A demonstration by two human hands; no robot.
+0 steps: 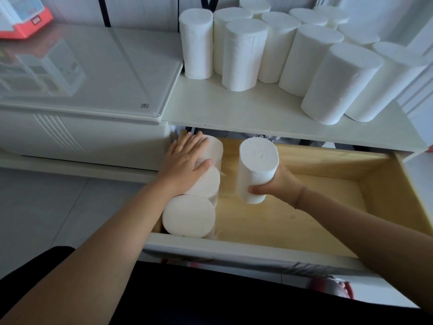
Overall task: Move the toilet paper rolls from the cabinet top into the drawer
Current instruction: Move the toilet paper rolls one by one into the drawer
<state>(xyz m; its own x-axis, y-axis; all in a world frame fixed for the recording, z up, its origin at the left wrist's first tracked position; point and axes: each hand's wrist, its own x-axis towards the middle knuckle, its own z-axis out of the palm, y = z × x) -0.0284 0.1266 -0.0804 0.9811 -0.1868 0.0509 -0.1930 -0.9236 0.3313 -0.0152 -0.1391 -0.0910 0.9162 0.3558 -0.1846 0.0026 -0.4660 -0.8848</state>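
Drawer [234, 246], rolls [189, 216] lining left; right hand [278, 182] holds roll [256, 170].

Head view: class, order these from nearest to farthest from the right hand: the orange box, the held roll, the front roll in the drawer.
1. Held roll: in the right hand's grip, above the drawer.
2. Front roll: at the drawer's left front corner.
3. Orange box: far back left, on the glass top.

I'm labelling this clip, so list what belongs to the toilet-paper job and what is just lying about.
Job: standing rolls on the cabinet top; held roll in the right hand; left hand resting on the stored rolls; drawer.
Lying about: orange box; glass-topped unit.
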